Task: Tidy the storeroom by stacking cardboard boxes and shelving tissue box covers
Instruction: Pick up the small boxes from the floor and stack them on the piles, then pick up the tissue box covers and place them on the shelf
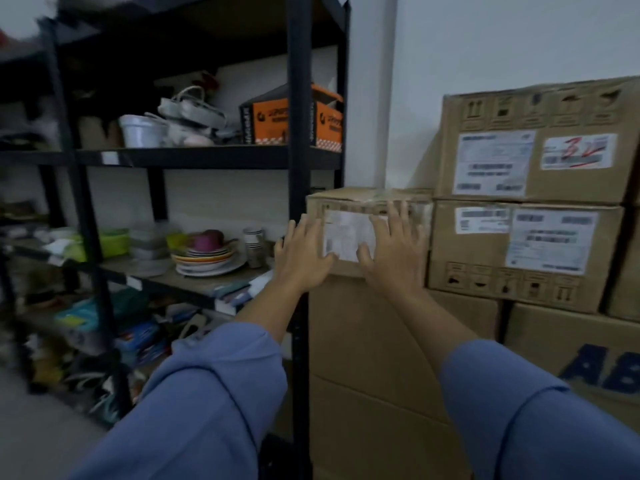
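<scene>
dim, bluish cast | motion blur — worst upper left | wide-angle bending at edges

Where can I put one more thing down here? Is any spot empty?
The top of the small box, which the left hand and right hand press on its front, is bare, between the black shelf post and the taller box stack. A strip of middle shelf board before the plates is bare too. The upper shelf is crowded.

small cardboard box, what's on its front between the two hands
A white shipping label, stuck on the small cardboard box, shows in the head view. The left hand and right hand lie flat either side, overlapping its edges.
</scene>
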